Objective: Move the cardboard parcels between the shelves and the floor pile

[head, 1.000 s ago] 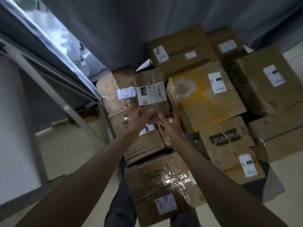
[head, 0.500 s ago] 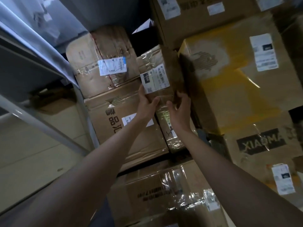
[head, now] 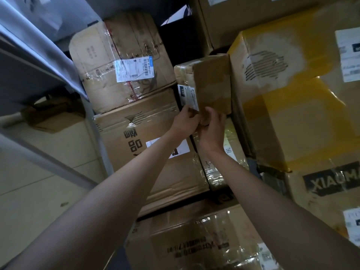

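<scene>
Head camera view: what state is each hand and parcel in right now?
Left hand: gripping the small parcel's lower end.
Right hand: gripping the same end.
Small parcel: held upright, wedged between stacks.
Yellow-taped box: sealed, surface torn.
Labelled box: taped shut, stacked.

At frame centre my left hand [head: 186,121] and right hand [head: 213,126] grip the bottom end of a small taped parcel [head: 211,84]. It stands wedged between two stacked boxes [head: 134,117] on the left and a yellow-taped box [head: 292,98] on the right.
</scene>
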